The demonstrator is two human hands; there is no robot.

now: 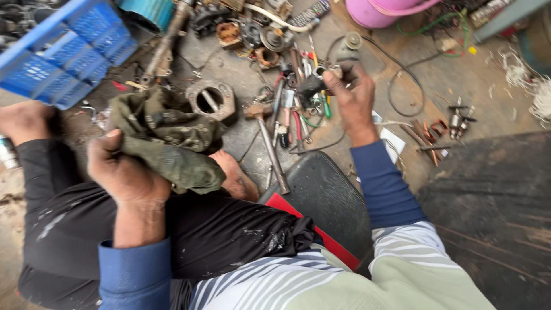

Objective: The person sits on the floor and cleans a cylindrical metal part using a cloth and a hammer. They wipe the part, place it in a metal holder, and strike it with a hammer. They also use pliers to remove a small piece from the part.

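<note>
My left hand [123, 172] is closed on a dirty olive-green rag [166, 138] that hangs over my bent knee and bare foot [235, 178]. My right hand [353, 95] reaches forward and grips a dark power tool [327, 72] with a round metal head and a black cord [402, 74] that loops across the floor. Just in front of that hand lies a heap of hand tools [293, 115], pliers and screwdrivers with red and green handles. A hammer [270, 143] with a long metal shaft lies between my foot and the heap.
A blue plastic crate [63, 51] stands at the upper left. A grey metal housing with a round hole [211, 100] sits behind the rag. Rusty motor parts [252, 34] crowd the top, a pink basin [379, 11] at upper right, small armatures [459, 120] at right.
</note>
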